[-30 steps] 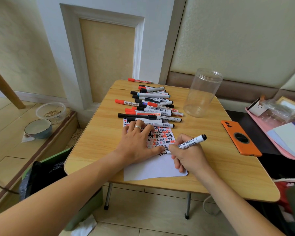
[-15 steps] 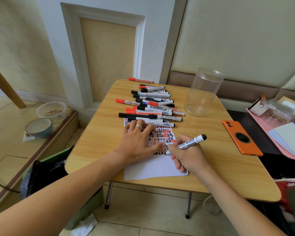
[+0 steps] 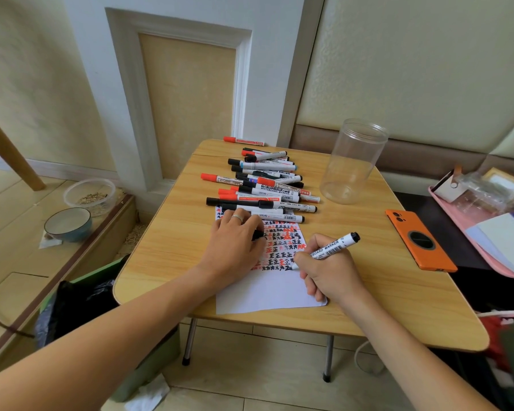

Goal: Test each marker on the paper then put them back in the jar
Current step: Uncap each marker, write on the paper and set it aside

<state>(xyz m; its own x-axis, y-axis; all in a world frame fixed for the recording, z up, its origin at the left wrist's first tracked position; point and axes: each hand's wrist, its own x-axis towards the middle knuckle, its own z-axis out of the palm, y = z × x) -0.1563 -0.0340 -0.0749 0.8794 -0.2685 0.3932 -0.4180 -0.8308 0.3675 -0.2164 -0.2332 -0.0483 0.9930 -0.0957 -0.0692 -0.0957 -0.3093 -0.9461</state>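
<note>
A white paper [image 3: 264, 292] lies on the wooden table [image 3: 172, 250], its upper half filled with red and black test marks. My right hand [image 3: 330, 271] grips a white whiteboard marker [image 3: 333, 246] like a pen, tip down on the paper at the end of the lowest row of marks. My left hand [image 3: 235, 247] rests on the paper's left side with its fingers curled in around a small black cap [image 3: 257, 234]. Several red, black and blue markers [image 3: 264, 185] lie piled beyond the paper. The clear jar [image 3: 353, 161] stands empty and upright at the back right.
An orange phone [image 3: 419, 238] lies on the table to the right. A pink tray [image 3: 472, 232] with papers and boxes sits past the right edge. On the floor at left are a bowl [image 3: 69, 223], a plastic container [image 3: 89, 197] and a bin with a black bag [image 3: 80, 301].
My left hand's thumb and fingers, spread flat on the paper before, have drawn in around the black cap. My right hand keeps the marker tip at the last row of marks.
</note>
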